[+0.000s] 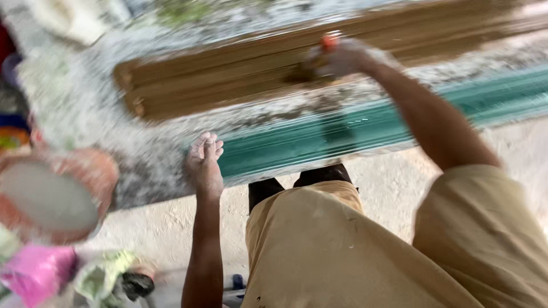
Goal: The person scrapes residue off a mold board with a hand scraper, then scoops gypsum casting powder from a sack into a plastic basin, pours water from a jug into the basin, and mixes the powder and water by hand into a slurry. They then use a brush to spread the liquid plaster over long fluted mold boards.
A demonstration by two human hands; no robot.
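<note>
A long brown moulded strip (228, 74) lies on a speckled white work surface (85, 108), running from the left toward the upper right. My right hand (337, 57) is closed on a brush with an orange-red handle (329, 41) and presses it against the strip's brown face. My left hand (204, 162) rests flat with fingers together on the near edge of the surface, beside a teal painted strip (354, 128) that lies parallel to the brown one. The view is motion-blurred.
A round reddish-brown tub of pale paint (51, 197) stands at the left. Pink and green rags (57, 274) lie below it on the concrete floor (388, 188). My tan trousers (319, 251) fill the lower middle.
</note>
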